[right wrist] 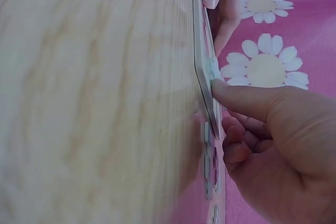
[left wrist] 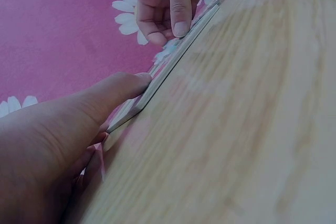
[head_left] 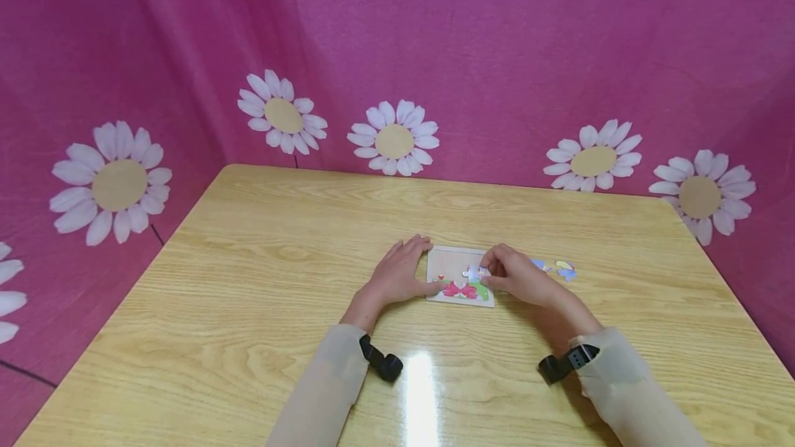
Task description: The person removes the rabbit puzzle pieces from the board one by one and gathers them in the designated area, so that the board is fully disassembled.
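Observation:
A small jigsaw puzzle board [head_left: 448, 259] with a pale frame lies on the table. Pieces with red and green print fill its near side; the far left part shows bare wood. My left hand [head_left: 397, 278] holds the board's left side, thumb over the near left corner and fingers along the outer edge. At the board's right side, the fingertips of my right hand [head_left: 522, 280] pinch a light blue puzzle piece [head_left: 472, 273] low over the board. That hand hides part of the piece. In the right wrist view, the right thumb [right wrist: 247, 100] touches the board's top side.
Loose puzzle pieces [head_left: 566, 270] lie on the wooden table [head_left: 279, 254] to the right of the board, partly behind my right hand. A pink curtain [head_left: 484, 54] with white daisies hangs behind the table and along its sides.

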Tool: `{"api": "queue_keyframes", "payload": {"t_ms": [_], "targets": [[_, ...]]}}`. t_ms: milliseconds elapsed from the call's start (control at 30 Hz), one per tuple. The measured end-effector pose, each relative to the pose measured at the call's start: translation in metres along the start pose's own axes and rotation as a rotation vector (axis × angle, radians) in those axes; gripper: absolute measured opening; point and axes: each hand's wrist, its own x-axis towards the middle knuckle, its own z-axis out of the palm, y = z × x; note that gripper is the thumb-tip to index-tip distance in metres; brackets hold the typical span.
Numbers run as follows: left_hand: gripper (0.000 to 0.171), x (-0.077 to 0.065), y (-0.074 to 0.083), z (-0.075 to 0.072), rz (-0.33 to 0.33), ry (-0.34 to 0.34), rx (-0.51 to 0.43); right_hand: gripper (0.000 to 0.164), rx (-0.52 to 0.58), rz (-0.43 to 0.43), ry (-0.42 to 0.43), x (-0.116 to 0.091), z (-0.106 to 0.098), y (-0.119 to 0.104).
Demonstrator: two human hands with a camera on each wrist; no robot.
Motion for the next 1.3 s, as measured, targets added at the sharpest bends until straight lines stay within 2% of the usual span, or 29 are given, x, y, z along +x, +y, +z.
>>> {"api": "queue_keyframes", "payload": {"t_ms": [467,800,967,1300], "targets": [[0.086,0.000,0.001,-0.001,0.000,-0.002,0.016,0.017,-0.033,-0.008,0.141,-0.007,0.014,-0.007],[0.086,0.001,0.002,0.002,-0.013,0.000,0.035,0.014,-0.025,0.006,0.192,-0.008,0.015,-0.009],[0.090,0.001,0.008,0.008,-0.029,0.041,0.057,0.014,-0.021,0.007,0.193,-0.007,0.017,-0.009],[0.111,0.004,0.030,0.029,-0.134,0.135,0.164,0.015,-0.026,-0.026,0.209,-0.008,0.018,-0.010]]}}
